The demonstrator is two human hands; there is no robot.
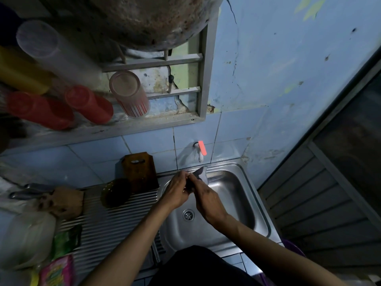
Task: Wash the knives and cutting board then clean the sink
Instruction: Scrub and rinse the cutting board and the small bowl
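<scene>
Nearest to me, at the left on the ribbed draining board (115, 230), lie a pink packet (56, 271) and a green packet (66, 240), and a little farther a brown sponge-like thing (66, 201) with a metal utensil (26, 193) behind it. My two arms reach out over the steel sink (233, 195), above the drain (188, 215). My left hand (177, 193) and my right hand (206, 198) meet over the back part of the basin, and together they hold a knife (201, 174); its grey blade points away from me, toward the tap. My left fingers are curled around the dark handle part, and my right fingers are closed on the knife near the blade; how exactly they pinch it I cannot tell, because it is dark. To the left of my hands a dark round bowl (116, 193) stands on the draining board, and behind it the wooden cutting board (140, 172) leans upright against the blue tiles. On the wall beyond the knife is a white tap with an orange lever (201, 150). Higher, on a shelf, lie red cups (88, 104) and a glass (129, 93)
</scene>
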